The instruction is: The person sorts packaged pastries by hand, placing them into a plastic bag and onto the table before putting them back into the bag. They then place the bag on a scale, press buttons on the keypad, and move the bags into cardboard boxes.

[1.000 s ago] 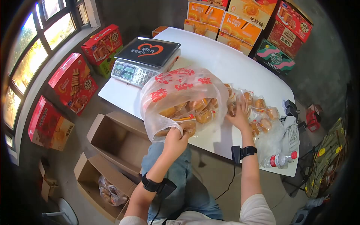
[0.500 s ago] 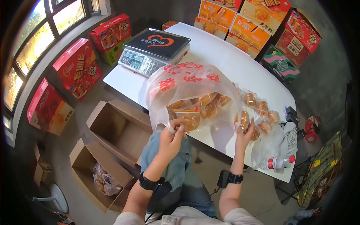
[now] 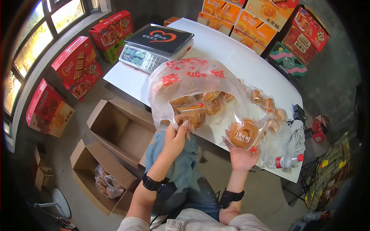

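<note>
A white plastic bag with red lettering (image 3: 194, 79) lies on its side on the table, its mouth facing me. Inside it are several wrapped bread buns (image 3: 213, 106). My left hand (image 3: 176, 135) is closed on the lower left edge of the bag's mouth. Palm up, my right hand (image 3: 243, 157) grips a round bread bun in clear printed wrapping (image 3: 242, 134) just to the right of the opening. Several more wrapped buns (image 3: 269, 103) lie on the table behind and to the right of that hand.
A digital scale (image 3: 154, 46) stands on the white table (image 3: 231, 50). At the right end are a bottle with a red cap (image 3: 285, 161) and grey cloth (image 3: 296, 134). Open cardboard boxes (image 3: 123, 131) sit on the floor at left. Printed food cartons (image 3: 254, 27) stand behind the table.
My right hand has turned palm up and now holds a wrapped bun in front of the others. My left hand keeps its hold on the bag's edge.
</note>
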Motion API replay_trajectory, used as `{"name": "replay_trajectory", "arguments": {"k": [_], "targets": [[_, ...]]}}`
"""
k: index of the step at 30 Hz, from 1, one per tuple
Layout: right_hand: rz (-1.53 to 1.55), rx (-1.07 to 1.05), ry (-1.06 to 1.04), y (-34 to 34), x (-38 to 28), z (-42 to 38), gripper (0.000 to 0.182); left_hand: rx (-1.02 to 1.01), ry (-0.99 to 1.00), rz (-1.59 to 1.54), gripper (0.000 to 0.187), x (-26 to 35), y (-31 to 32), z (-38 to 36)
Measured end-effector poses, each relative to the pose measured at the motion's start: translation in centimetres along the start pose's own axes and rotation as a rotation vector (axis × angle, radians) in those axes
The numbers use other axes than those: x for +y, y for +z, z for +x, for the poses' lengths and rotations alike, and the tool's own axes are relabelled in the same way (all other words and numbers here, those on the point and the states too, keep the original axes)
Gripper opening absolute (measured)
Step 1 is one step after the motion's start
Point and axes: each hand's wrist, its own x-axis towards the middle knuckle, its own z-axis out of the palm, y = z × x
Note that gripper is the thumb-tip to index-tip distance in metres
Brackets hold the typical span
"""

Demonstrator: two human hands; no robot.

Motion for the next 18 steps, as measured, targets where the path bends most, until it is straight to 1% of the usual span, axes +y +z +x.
{"name": "replay_trajectory", "arguments": {"k": [1, 3, 5, 7, 8, 9, 10, 11, 12, 13, 14, 15, 16, 17, 18], "targets": [[-0.004, 0.005, -0.002, 0.3, 0.6, 0.0, 0.080, 0.008, -0.005, -0.009, 0.024, -0.1, 0.0, 0.0], [0.117, 0.029, 0.100, 0.5, 1.6, -0.1, 0.079, 0.018, -0.013, -0.026, 0.024, -0.1, -0.1, 0.0], [0.075, -0.011, 0.098, 0.8, 2.1, 0.1, 0.076, 0.034, -0.014, -0.036, 0.024, 0.0, -0.2, 0.0], [-0.923, 0.028, -0.054, 0.2, 3.1, 0.3, 0.075, 0.050, -0.014, -0.032, 0.024, 0.2, -0.2, -0.1], [-1.172, -0.068, -0.196, 0.1, 3.9, 0.5, 0.068, 0.054, -0.015, -0.030, 0.024, 0.3, 0.0, -0.1], [-1.172, -0.069, -0.193, 0.1, 4.7, 0.9, 0.068, 0.119, 0.027, -0.078, 0.025, 0.2, 0.3, -0.2], [-1.444, -0.180, -0.254, 0.2, 5.6, 1.5, 0.066, 0.184, 0.070, -0.128, 0.026, 0.2, 0.4, -0.2], [-1.713, -0.297, -0.318, 0.2, 6.3, 2.1, 0.064, 0.186, 0.072, -0.129, 0.026, 0.0, 0.3, -0.2], [-1.713, -0.299, -0.317, 0.2, 7.0, 2.8, 0.064, 0.178, 0.140, -0.109, 0.025, -0.4, 0.2, -0.4], [-1.746, -0.383, -0.457, 0.1, 7.7, 3.5, 0.064, 0.171, 0.208, -0.088, 0.025, -0.6, 0.1, -0.5], [-1.770, -0.469, -0.598, 0.1, 8.4, 4.3, 0.063, 0.176, 0.211, -0.087, 0.025, -0.8, 0.3, -0.7], [-1.766, -0.472, -0.597, 0.4, 9.1, 5.1, 0.063, 0.106, 0.290, -0.006, 0.026, -0.9, 0.6, -1.0], [-1.789, -0.481, -0.661, 0.7, 9.9, 6.0, 0.062, 0.034, 0.368, 0.074, 0.026, -1.1, 0.7, -1.3], [-1.812, -0.488, -0.725, 1.1, 10.7, 7.0, 0.061, 0.034, 0.368, 0.075, 0.026, -1.2, 0.8, -1.5], [-1.802, -0.495, -0.772, 1.0, 11.9, 8.6, 0.060, -0.022, 0.361, 0.206, 0.026, -1.2, 0.8, -1.7]]}}
